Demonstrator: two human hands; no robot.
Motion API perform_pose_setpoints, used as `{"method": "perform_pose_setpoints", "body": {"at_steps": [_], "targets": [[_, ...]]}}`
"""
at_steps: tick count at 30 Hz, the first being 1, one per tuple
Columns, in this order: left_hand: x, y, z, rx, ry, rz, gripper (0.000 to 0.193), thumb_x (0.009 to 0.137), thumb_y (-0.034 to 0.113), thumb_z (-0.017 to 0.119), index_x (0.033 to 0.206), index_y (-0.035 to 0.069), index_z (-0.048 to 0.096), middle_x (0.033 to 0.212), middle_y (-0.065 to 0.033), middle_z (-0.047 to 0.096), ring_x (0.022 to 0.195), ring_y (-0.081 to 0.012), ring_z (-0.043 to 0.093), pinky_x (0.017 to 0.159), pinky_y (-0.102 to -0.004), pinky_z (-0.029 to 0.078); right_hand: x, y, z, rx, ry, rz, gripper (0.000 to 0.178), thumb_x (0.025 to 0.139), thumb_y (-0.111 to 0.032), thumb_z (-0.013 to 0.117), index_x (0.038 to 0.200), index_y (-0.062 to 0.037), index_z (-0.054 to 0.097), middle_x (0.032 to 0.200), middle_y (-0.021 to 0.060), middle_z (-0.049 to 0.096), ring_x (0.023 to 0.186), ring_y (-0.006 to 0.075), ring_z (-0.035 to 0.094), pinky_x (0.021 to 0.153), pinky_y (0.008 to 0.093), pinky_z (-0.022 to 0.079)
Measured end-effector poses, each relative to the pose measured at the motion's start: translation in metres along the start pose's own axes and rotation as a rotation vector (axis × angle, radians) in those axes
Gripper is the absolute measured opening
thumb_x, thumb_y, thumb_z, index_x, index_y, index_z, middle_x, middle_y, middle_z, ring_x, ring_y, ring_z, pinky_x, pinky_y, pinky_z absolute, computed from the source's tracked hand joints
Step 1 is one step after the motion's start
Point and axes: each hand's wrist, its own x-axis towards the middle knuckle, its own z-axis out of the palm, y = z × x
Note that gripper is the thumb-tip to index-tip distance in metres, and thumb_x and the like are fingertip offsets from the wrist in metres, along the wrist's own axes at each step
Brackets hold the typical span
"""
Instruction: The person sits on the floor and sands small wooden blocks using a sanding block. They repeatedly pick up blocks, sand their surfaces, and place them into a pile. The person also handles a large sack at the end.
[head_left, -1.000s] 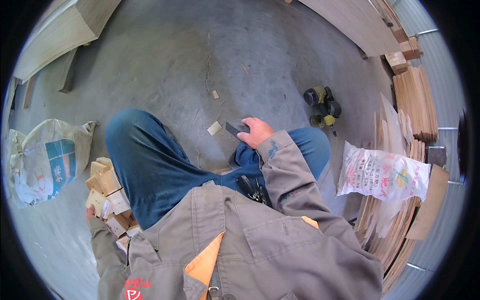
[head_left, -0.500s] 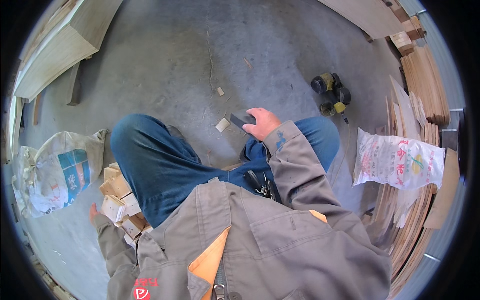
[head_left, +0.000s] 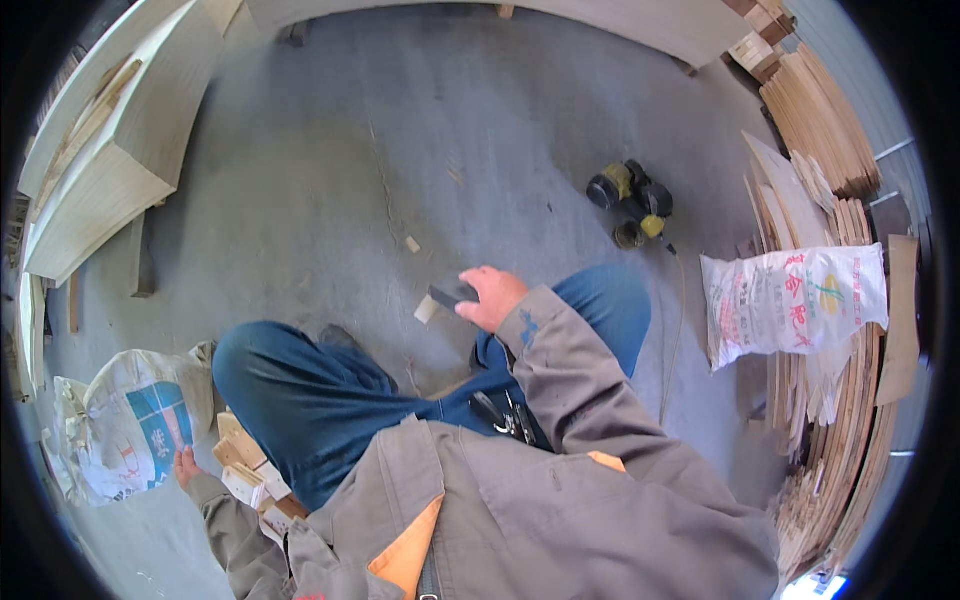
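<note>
Crouched on the concrete floor [head_left: 330,170], a worker's right hand [head_left: 490,297] still grips a dark flat block [head_left: 452,293]; the left hand [head_left: 186,466] has reached lower among wood offcuts [head_left: 245,470], grip unclear.

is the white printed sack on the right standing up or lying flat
Standing, leaning: the white printed sack rests against the upright stack of wood sheets behind it.

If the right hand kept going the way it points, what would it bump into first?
The right hand holds a dark flat block pointing left. Probably the small pale wood piece on the floor just beyond it comes first, though depth is hard to judge.
</note>
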Motion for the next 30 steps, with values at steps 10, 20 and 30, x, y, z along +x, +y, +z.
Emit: {"method": "perform_pose_setpoints", "body": {"at_steps": [10,20,30], "targets": [[-0.109,0.171,0.162,-0.441,-0.349,0.105,0.053,0.094,0.013,0.072,0.144,0.008,0.053,0.136,-0.0064,0.058,0.119,-0.0168,0.058,0.09,-0.0337,0.052,-0.005,-0.01,-0.011,0.001,-0.039,0.071,0.059,0.087,-0.037,0.074,0.137,-0.0078,0.06,0.134,0.0203,0.061,0.122,0.0399,0.06,0.104,0.0467,0.049],[-0.235,0.271,0.288,-0.531,-0.832,0.3,0.043,0.092,0.001,0.071,0.133,0.005,0.061,0.116,-0.007,0.067,0.099,-0.015,0.066,0.086,-0.0264,0.055,-0.008,-0.004,-0.015,0.012,-0.022,0.101,0.06,0.085,-0.036,0.076,0.135,-0.0064,0.063,0.132,0.0196,0.064,0.122,0.0382,0.061,0.104,0.0443,0.05],[-0.284,0.196,0.348,0.17,-1.097,0.76,0.061,0.08,0.017,0.083,0.135,0.003,0.061,0.106,-0.0126,0.068,0.093,-0.0231,0.066,0.083,-0.0368,0.057,0.001,0.006,-0.002,0.025,0.015,0.022,0.06,0.083,-0.034,0.077,0.131,-0.0017,0.064,0.133,0.0229,0.063,0.124,0.0388,0.06,0.107,0.0436,0.048]]}}
